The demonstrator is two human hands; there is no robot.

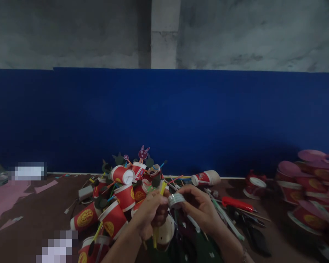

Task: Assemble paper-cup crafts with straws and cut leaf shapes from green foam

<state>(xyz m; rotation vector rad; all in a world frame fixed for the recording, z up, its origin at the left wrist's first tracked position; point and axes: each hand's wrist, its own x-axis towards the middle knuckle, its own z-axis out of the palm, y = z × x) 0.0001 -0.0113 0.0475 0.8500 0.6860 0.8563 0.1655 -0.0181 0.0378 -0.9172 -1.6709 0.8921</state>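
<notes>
Yellow straw (163, 187), pointing toward the worktop's back edge (233, 181), is held by the left hand (150, 208), beside tape roll (176, 198) pinched by the right hand (199, 207)

The bare left forearm (127, 239) ran from 7 o'clock, angled toward 1; the left hand (155, 206) was near 6, its fingers (161, 216) curled in and the left thumb (161, 200) lying over them. The bare right forearm (229, 237) slanted from 5 o'clock; the right hand (199, 204) had arched fingers bent toward 9, the right thumb (191, 209) below them in a pinch. The hands were near each other.
</notes>
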